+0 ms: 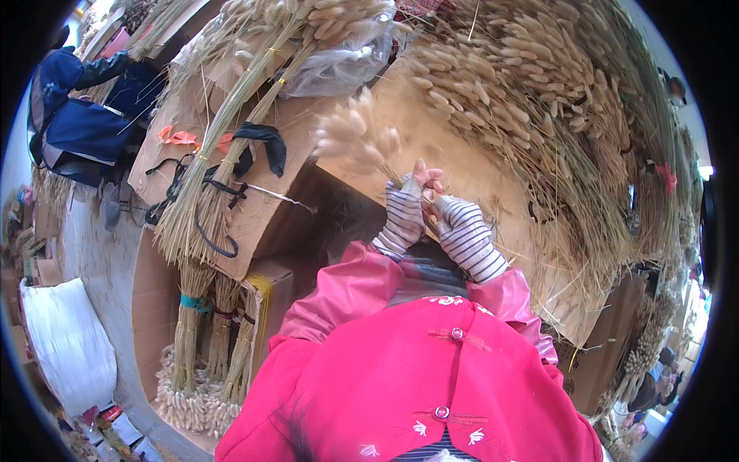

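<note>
A small bunch of fluffy, pale bunny tail grass (pixel 356 137) points up and left in front of me. My left hand (pixel 405 206), in a striped fingerless glove, is closed round its stems just below the heads. Close beside it, my right hand (pixel 464 231), gloved alike, has its fingers bent in on the lower stems. The fingertips of both hands nearly meet, and part of the stems is hidden behind them. Under the hands lies a tan board (pixel 431 138).
A big heap of loose bunny tail grass (pixel 531 77) covers the board's far right. Tied bundles (pixel 231 146) lie on a cardboard box (pixel 269 223) at left, near black straps (pixel 262 142) and a clear plastic bag (pixel 339 69). More bundles (pixel 188 339) stand heads down in a carton. A person (pixel 85 115) works far left.
</note>
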Demonstrator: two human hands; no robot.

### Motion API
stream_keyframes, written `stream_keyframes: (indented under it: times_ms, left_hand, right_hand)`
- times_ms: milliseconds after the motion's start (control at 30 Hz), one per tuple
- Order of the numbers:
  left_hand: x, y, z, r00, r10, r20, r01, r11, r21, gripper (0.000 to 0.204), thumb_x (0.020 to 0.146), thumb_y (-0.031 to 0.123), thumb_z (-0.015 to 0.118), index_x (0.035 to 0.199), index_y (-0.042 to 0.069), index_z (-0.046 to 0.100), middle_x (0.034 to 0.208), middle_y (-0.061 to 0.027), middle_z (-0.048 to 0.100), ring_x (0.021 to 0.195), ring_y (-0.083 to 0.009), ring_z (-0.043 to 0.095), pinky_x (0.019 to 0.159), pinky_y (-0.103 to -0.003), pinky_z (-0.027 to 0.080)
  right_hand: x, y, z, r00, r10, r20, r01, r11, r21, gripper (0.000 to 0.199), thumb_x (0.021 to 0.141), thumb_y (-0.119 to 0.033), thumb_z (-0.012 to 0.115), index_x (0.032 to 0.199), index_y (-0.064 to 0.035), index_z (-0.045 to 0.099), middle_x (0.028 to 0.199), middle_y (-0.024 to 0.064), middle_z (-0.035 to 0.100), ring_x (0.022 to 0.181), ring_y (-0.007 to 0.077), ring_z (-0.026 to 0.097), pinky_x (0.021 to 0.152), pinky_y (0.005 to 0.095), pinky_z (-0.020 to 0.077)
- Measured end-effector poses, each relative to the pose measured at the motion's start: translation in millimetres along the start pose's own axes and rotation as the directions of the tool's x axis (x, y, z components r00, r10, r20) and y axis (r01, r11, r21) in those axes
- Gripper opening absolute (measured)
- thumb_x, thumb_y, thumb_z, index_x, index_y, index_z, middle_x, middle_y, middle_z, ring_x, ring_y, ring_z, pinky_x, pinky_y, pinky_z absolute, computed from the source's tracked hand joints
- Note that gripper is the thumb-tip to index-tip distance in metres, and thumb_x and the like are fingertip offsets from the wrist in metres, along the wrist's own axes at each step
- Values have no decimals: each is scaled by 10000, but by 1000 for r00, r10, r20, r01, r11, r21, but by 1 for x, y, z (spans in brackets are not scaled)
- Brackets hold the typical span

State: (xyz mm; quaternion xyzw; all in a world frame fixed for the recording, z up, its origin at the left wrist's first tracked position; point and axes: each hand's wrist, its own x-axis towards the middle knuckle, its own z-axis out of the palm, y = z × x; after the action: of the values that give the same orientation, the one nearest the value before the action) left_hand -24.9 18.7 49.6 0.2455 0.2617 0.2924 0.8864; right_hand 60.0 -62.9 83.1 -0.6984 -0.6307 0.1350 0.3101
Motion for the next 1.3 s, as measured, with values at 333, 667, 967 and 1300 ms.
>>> stream_keyframes:
  times_ms: [333,667,967,1300]
  left_hand:
    - [3,-7,1,966,255,-52,-237,945,224,392,854,368,477,866,-5,593,652,-18,528,514,-50,447,435,-166,336]
    - [1,0,-7,996,73,-42,-64,981,182,624,863,552,277,901,-1,564,678,0,518,510,-54,413,468,-191,336]
    - [2,11,-13,999,33,-15,-27,960,279,582,892,483,266,1053,-21,508,941,-84,583,831,-151,512,772,-267,416]
    - [2,12,-16,981,-82,176,137,934,-331,537,893,435,316,1040,-60,467,1055,-211,530,792,-188,542,778,-313,460]
  right_hand:
    - [0,-10,6,998,-69,0,66,962,-264,121,665,-88,547,767,-40,506,662,129,515,620,307,511,560,388,390]
    - [-4,-14,16,990,-113,-80,70,908,-413,246,672,-129,561,891,-35,503,693,109,530,649,259,535,593,366,410]
    - [-11,0,-23,968,100,-231,-147,969,-198,134,720,-89,575,834,-18,563,715,140,540,700,299,518,659,363,405]
    - [-23,-5,11,939,-210,-272,137,955,-265,131,673,-64,616,776,-27,545,699,99,533,650,273,514,587,356,413]
